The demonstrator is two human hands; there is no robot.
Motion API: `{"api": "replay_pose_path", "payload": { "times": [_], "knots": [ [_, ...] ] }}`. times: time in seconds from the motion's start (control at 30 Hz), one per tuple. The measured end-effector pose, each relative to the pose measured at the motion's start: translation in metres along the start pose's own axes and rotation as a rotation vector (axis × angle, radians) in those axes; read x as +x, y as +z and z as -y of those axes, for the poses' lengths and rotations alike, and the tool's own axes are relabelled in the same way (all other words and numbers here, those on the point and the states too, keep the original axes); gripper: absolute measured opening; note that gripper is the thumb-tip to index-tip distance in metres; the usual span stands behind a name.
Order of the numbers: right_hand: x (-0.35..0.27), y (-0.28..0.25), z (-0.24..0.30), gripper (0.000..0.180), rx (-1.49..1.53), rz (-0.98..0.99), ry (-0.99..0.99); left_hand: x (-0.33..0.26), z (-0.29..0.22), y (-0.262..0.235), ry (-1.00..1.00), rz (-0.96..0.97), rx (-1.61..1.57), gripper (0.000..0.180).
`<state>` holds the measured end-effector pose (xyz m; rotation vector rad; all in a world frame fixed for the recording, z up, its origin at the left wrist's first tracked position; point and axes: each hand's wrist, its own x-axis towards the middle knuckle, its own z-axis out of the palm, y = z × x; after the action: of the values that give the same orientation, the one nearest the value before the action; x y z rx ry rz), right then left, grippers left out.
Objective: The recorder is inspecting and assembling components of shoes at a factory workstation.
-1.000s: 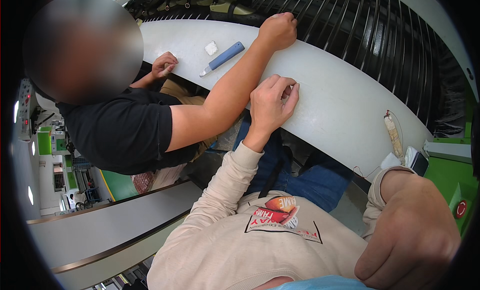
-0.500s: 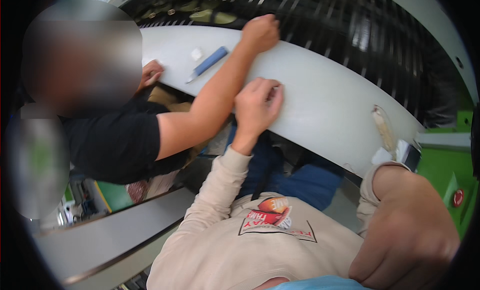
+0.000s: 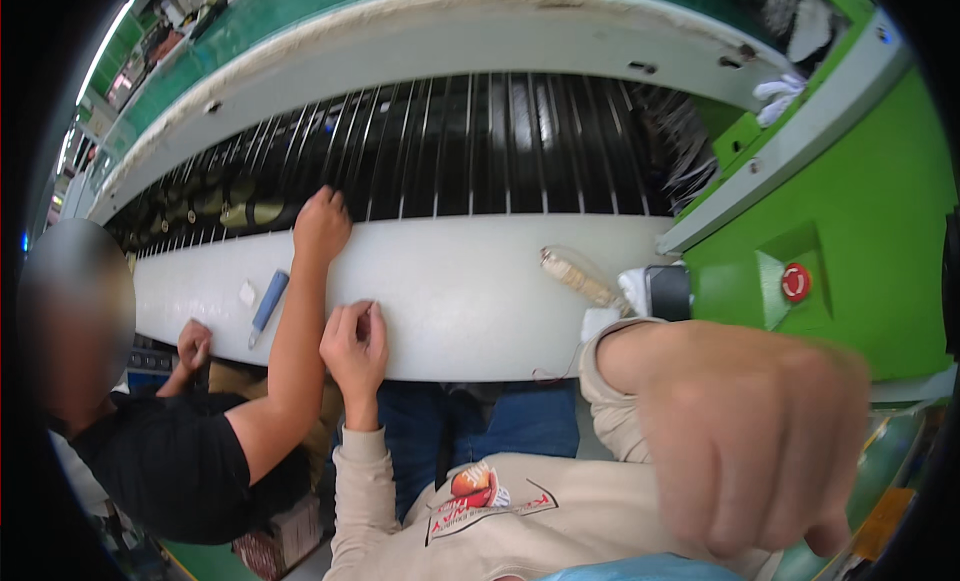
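My left hand [image 3: 356, 353] is at the near edge of the white tabletop [image 3: 450, 311], its fingers curled toward the thumb; whatever they may hold is hidden. Raised close to the camera on the right, my right hand [image 3: 760, 431] shows its back, with fingers bent down and closed; its far side is out of sight and slightly blurred. Just beyond the right wrist lie a white wad [image 3: 600, 324], a pale elongated bundle [image 3: 580, 278] and a dark flat device [image 3: 668, 291]. A thin reddish thread [image 3: 548, 374] hangs at the table edge.
A co-worker's arm [image 3: 300, 351] reaches across on my left, its hand [image 3: 323, 224] at the dark bed with metal rods [image 3: 470, 146]. Beside it lie a blue tool with a tapered tip [image 3: 268, 306] and a small white block [image 3: 248, 293]. A red button [image 3: 795, 282] sits on the green housing [image 3: 850, 241].
The view has swung round and levelled, bringing more of the rod bed and green housing into sight. My right hand stays raised and my left hand stays at the table edge.
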<state>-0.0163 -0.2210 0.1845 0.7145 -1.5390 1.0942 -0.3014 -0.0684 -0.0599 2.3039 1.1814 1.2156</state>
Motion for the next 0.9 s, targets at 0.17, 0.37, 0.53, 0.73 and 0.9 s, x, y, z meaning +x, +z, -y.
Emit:
{"api": "replay_pose_path", "payload": {
  "times": [0.17, 0.37, 0.53, 0.73, 0.9],
  "knots": [
    [-0.005, 0.006, -0.005, 0.062, -0.152, -0.159, -0.179, -0.002, -0.008, -0.003, 0.005, -0.030, 0.041, 0.005],
    [-0.004, 0.004, -0.007, 0.065, -0.329, -0.173, -0.219, 0.001, -0.005, 0.002, 0.026, -0.012, 0.064, 0.007],
    [-0.005, -0.008, -0.006, 0.064, -0.351, -0.173, -0.174, 0.008, -0.009, 0.004, 0.005, 0.021, 0.079, 0.006],
    [-0.006, -0.025, -0.024, 0.054, -0.427, -0.216, -0.198, 0.006, -0.008, -0.001, -0.045, 0.052, 0.027, 0.004],
    [-0.011, -0.050, -0.029, 0.046, -0.453, -0.123, -0.079, 0.001, -0.004, -0.003, -0.063, 0.028, -0.022, 0.005]
  ]
}}
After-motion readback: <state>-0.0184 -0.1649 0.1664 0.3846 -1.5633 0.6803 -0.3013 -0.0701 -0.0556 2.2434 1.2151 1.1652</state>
